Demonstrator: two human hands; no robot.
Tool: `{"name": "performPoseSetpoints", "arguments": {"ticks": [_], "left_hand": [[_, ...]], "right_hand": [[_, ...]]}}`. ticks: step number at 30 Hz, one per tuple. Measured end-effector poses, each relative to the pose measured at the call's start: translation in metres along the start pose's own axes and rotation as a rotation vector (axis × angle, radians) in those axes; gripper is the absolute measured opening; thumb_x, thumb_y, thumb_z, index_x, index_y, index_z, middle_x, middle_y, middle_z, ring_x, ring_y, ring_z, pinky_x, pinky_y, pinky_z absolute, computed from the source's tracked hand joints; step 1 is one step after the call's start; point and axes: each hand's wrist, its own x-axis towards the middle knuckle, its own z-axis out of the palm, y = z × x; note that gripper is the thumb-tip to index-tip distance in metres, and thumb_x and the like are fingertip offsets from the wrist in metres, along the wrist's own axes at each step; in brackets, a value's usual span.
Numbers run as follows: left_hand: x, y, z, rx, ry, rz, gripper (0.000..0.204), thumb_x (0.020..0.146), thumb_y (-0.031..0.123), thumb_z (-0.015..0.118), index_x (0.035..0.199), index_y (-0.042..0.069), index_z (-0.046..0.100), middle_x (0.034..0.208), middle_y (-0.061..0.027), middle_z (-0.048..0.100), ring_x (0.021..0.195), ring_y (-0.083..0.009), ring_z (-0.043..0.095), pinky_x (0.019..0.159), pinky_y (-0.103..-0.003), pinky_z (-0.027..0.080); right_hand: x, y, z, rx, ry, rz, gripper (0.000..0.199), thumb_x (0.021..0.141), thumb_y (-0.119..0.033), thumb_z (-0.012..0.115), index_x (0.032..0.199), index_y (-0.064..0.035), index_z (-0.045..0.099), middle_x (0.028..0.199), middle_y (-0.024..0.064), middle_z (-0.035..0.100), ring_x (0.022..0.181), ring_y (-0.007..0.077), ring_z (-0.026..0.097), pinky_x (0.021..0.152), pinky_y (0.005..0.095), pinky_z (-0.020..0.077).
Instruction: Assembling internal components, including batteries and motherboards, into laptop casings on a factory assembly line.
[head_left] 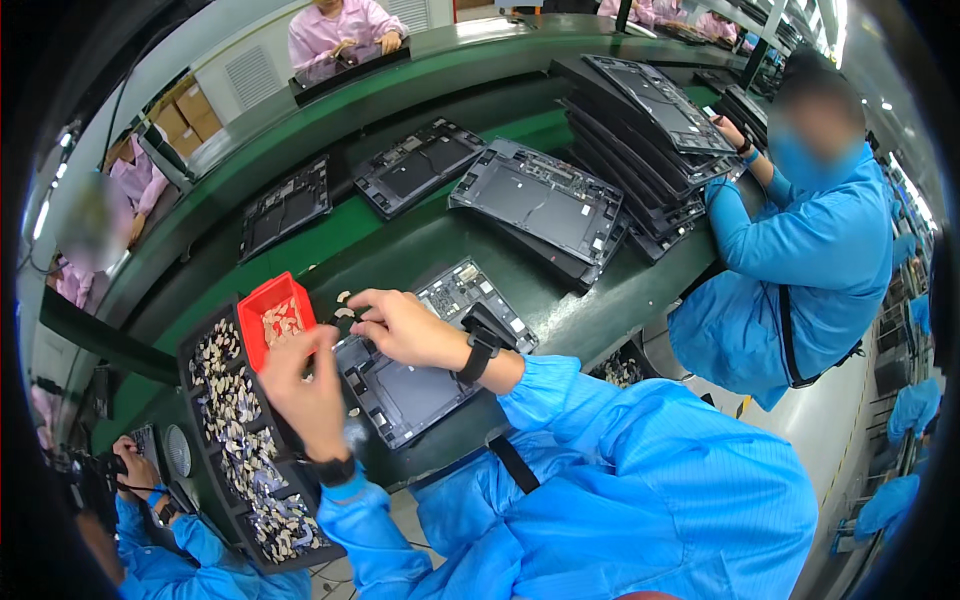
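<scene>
Far-left co-worker: blue sleeves, a hand (133,464) at a dark panel, with a pale round dish (178,450) near it.
Black tray: a long compartmented tray (300,480) strewn with small pale and silvery pieces.
Red bin: the bin (250,335) sits against the tray's upper right side, with pale pieces (283,318) inside.
Left hand: the hand (308,395) is raised just in front of the bin, fingers bent, thumb and forefinger close together; cannot tell whether anything is between them.
Loose pieces: a few small pale bits (344,312) lie on the dark green bench (345,262), close to the right fingertips.
Right hand: the hand (410,330) reaches left over the casing, fingers curled, thumb and forefinger narrowly spaced; cannot tell whether it grips a bit.
Open casing: the dark device casing (420,390) lies flat on the bench beneath the right hand, circuitry exposed.
Other casings: two on the bright green strip (343,222), a short pile (540,205) right of them, then a tall, leaning stack (640,170).
Right co-worker: a person in blue (800,240) reaches to that stack.
</scene>
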Motion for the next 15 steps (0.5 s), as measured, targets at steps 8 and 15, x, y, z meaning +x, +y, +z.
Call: {"name": "performPoseSetpoints", "arguments": {"ticks": [8,15], "left_hand": [[-0.037,0.006,0.012,0.055,0.043,0.163,0.025,0.09,0.005,0.081,0.115,0.002,0.081,0.115,-0.0139,0.079,0.107,-0.0304,0.073,0.096,-0.039,0.055],[-0.035,-0.002,0.003,-0.112,0.035,0.22,0.02,0.094,0.004,0.078,0.113,0.0,0.08,0.109,-0.0177,0.08,0.099,-0.0307,0.079,0.087,-0.037,0.062]], "right_hand": [[-0.018,-0.018,-0.011,-0.144,-0.276,-0.166,0.021,0.093,-0.006,0.067,0.111,-0.0002,0.076,0.094,0.0239,0.075,0.085,0.0388,0.074,0.075,0.0419,0.0574],[-0.023,-0.027,-0.013,0.019,-0.404,0.045,0.023,0.102,-0.003,0.063,0.121,0.0006,0.075,0.09,0.0107,0.078,0.073,0.0139,0.068,0.07,0.0307,0.0553]]}}
